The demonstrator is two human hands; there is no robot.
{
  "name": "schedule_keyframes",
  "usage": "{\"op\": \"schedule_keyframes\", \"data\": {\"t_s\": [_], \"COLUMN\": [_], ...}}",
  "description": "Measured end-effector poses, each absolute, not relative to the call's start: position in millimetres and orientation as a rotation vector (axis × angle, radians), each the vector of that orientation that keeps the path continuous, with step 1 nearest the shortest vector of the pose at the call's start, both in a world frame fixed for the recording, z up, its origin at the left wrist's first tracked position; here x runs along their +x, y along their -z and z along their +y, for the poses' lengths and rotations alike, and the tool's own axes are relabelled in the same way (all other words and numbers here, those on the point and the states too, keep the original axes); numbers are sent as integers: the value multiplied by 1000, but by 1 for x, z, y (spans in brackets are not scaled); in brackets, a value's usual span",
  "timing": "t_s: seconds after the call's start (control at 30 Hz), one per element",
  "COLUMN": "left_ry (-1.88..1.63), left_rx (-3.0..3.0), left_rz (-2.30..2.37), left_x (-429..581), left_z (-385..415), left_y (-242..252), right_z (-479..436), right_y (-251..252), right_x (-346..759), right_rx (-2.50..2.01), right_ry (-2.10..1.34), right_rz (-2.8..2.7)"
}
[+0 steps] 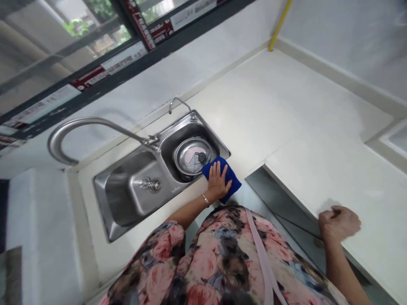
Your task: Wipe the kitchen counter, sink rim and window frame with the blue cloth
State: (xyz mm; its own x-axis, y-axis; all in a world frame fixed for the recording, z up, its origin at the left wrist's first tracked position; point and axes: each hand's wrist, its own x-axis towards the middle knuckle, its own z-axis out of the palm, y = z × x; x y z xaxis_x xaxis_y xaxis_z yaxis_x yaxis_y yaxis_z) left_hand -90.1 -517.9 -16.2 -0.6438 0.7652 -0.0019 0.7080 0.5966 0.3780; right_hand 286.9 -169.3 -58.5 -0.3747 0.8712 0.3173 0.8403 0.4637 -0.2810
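"Why is your left hand (218,181) lying so flat on that blue cloth (234,183)?"

"I'm pressing down with my palm open and my fingers spread; that's keeping the soft, napped cloth pinned against the pale stone countertop (286,101), with my weight spread across it; the cloth is sitting under my hand, right against the rim of the stainless double sink (101,192)."

"And what's just ahead of that hand?"

"A mesh strainer basket (192,156) is sitting in the drain of the nearer bowl, there to catch scraps; beyond it, a gooseneck faucet (79,123) is curving over the basin, its smooth steel arc keeping the spout above the bowls."

"What is your right hand (338,224) doing?"

"It's curling almost into a fist, well off to the right of my left hand, and it's resting at the edge of the countertop; I'm not showing anything in it, though my fingers hide the palm; a faint pale smear (329,206) is lying just beside my fingers."
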Motion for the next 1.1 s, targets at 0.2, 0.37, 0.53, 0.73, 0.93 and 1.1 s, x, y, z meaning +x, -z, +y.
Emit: {"op": "schedule_keyframes", "data": {"t_s": [0.2, 0.37, 0.53, 0.73, 0.93, 1.1], "left_ry": [-515, -574, -589, -647, -672, -658], "left_rx": [1285, 1447, 1585, 1467, 1447, 1516], "left_rz": [2626, 2543, 2433, 2476, 2538, 2541], "left_x": [-107, -129, -172, -187, -150, -116], "left_z": [-428, -383, -340, -320, -348, -400], "left_y": [12, 11, 8, 8, 16, 14], "right_z": [-173, -177, -178, -180, -183, -178], "right_y": [51, 51, 56, 44, 33, 38], "right_x": [269, 267, 266, 256, 252, 264], "right_rx": [-1429, -1468, -1399, -1430, -1540, -1504], "right_ry": [28, 19, 65, -26, -97, -86], "right_rz": [-2216, -2194, -2197, -2190, -2170, -2236]}}
